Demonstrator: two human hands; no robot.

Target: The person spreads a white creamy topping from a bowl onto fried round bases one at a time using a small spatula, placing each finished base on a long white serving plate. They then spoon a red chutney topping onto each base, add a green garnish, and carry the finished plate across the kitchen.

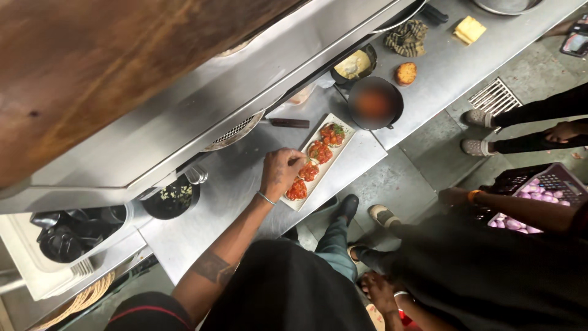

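The steel counter (245,184) runs under the fingers and away from them on every side, with a steel shelf (202,104) and a wooden top (92,55) beyond the fingertips. Directly beneath the fingers lies a long white plate (346,136), set slantwise on the counter, with four red-topped toasts (320,151) in a row along it. The left hand (280,173) reaches over the near half of the plate; its fingers (296,160) are drawn together, pinching a small bit of green garnish just above the toasts, between the second and third piece. A thin bracelet (266,198) sits on the wrist behind them.

The right hand is not in view.

Past the far end of the plate from the fingers stands a dark round pan (375,102), its contents blurred. Beyond that are a small bowl of pale sauce (353,64), a browned patty (405,73), a checked cloth (407,38) and a yellow sponge (470,29). A dark-handled knife (288,122) lies on the counter just beyond the fingertips. Well back from the fingers, on the wrist side, a black tub of chopped greens (173,199) sits in the counter, and farther still a white bin lined with a black bag (67,236).

On the floor side of the counter other people stand close by, one arm (520,208) stretched over a crate of purple onions (542,187).
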